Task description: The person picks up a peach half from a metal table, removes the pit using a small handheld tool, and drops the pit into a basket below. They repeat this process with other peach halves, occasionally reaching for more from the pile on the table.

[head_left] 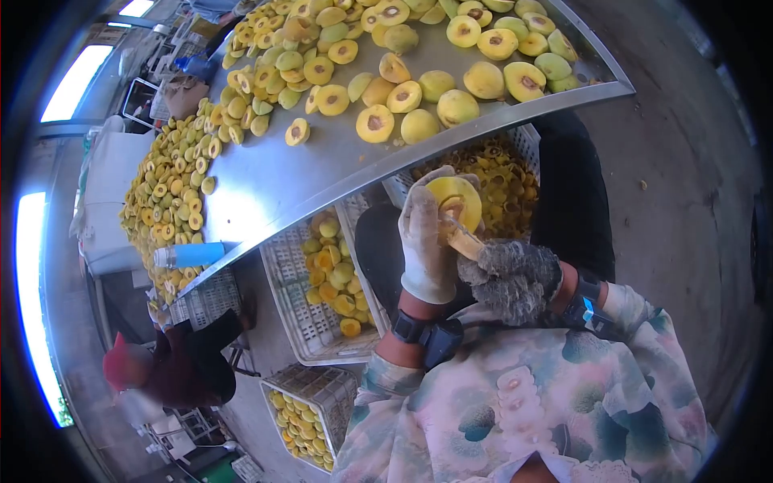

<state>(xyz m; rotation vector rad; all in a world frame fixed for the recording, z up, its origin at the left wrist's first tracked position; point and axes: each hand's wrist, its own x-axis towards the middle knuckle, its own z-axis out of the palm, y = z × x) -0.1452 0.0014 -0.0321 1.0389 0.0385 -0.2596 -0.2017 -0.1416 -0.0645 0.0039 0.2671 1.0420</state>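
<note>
My left hand [427,233], in a pale glove, is closed around a yellow peach half [465,193], its cut face turned up toward me. My right hand [515,278], in a fuzzy grey glove, grips a short tool with a light wooden handle [464,241]. The tool's far end meets the peach half near its centre; its exact shape is hard to make out. Both hands are over my lap, just off the near edge of the metal table [274,189]. Many cut peach halves [375,124], some with brown pit hollows, lie on that table.
Below the table edge, a crate [527,153] holds peach scraps. Another white crate [294,322] contains peach halves, and a third [334,394] stands behind it. A blue bottle [193,255] sits on the table's left part. A person in a red cap [127,364] works at left.
</note>
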